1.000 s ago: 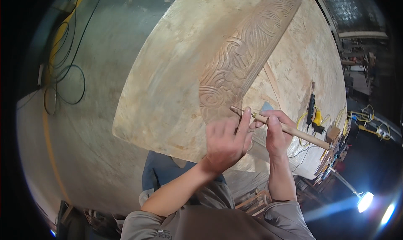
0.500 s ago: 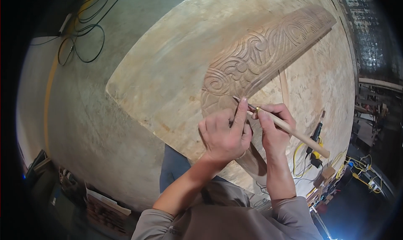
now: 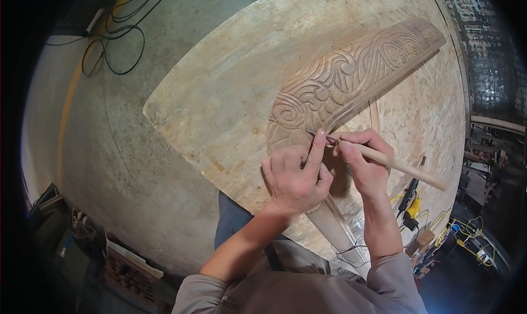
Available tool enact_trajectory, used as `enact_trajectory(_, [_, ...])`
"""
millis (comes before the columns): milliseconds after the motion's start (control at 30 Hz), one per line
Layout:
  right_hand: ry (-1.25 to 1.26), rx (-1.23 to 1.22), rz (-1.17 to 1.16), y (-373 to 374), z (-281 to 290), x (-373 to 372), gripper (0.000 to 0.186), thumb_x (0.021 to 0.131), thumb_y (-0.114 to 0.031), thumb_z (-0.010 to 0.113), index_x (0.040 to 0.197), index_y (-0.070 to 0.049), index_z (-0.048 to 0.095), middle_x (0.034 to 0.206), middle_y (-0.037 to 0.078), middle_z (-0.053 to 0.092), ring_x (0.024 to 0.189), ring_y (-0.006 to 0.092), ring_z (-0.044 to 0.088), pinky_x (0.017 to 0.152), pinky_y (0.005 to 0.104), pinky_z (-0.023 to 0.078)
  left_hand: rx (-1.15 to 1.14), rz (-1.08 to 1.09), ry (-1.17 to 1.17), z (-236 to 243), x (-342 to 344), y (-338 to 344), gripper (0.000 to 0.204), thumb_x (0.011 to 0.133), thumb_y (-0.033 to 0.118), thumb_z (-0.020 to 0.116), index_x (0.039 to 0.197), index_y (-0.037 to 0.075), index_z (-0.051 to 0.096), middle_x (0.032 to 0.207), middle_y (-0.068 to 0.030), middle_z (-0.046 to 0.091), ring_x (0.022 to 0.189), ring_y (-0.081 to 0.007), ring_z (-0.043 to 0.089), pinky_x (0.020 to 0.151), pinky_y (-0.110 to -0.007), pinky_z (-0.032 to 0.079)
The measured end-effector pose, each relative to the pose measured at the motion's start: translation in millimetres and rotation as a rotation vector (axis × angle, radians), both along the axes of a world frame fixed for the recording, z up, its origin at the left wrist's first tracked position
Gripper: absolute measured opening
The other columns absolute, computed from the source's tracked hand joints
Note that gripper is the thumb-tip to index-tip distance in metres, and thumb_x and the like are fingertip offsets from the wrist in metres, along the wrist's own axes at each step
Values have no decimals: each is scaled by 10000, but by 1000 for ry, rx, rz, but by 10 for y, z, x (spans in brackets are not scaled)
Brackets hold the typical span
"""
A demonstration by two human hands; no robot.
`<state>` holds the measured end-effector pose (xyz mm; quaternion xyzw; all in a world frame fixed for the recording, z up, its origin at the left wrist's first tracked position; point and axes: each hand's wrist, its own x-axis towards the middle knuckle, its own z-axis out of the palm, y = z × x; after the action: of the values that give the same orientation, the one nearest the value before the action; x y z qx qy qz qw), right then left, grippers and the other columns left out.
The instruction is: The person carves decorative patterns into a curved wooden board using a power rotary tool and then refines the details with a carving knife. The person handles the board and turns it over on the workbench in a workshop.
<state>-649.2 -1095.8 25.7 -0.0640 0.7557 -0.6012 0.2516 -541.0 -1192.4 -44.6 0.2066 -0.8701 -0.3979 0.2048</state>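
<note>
A long, bent piece of brown wood [image 3: 351, 67], carved with scrolls and flowing leaf lines, lies across the table. My right hand [image 3: 369, 163] is closed around a carving chisel with a pale wooden handle [image 3: 409, 167]. Its narrow metal end slants left to the wood near the inner bend. My left hand [image 3: 296, 177] lies over the wood at the bend, fingers apart. The left index fingertip is stretched against the chisel's metal end, and the other fingers rest on the surface. My hands partly cover the bend; a plainer length of the wood continues below them toward me.
The pale wooden table [image 3: 219, 105] has a corner at the left. To the right of my right hand lie a black corded tool [image 3: 407, 196] and a yellow item [image 3: 414, 208] among cords. A dark looped cable [image 3: 123, 72] is on the concrete floor.
The chisel's handle end has swung slightly up and to the right with my right hand. My left hand keeps nearly the same place, and the carved wood appears slightly lower and farther right.
</note>
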Motion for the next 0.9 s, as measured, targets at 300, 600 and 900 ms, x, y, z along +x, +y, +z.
enact_trajectory(300, [113,-165,56,52,-52,137,57,957,23,632,1004,34,602,1081,222,731,913,178,680,814,322,563,-22,-20,-6,11,-12,-13,645,702,214,714,1344,175,685,882,8,515,818,-213,508,739,-387,348])
enact_trajectory(600, [90,-205,62,42,-103,144,67,949,43,626,1014,37,608,1103,241,723,991,212,685,882,347,554,-37,-14,48,-163,64,64,661,688,216,714,1348,175,687,893,12,529,814,-208,510,730,-381,349])
enact_trajectory(900, [-104,-20,39,-86,50,-180,84,926,-49,702,955,27,681,857,92,728,771,113,668,682,244,540,-34,10,-15,-62,7,72,693,661,199,709,1352,164,683,883,-3,514,805,-219,500,716,-389,344])
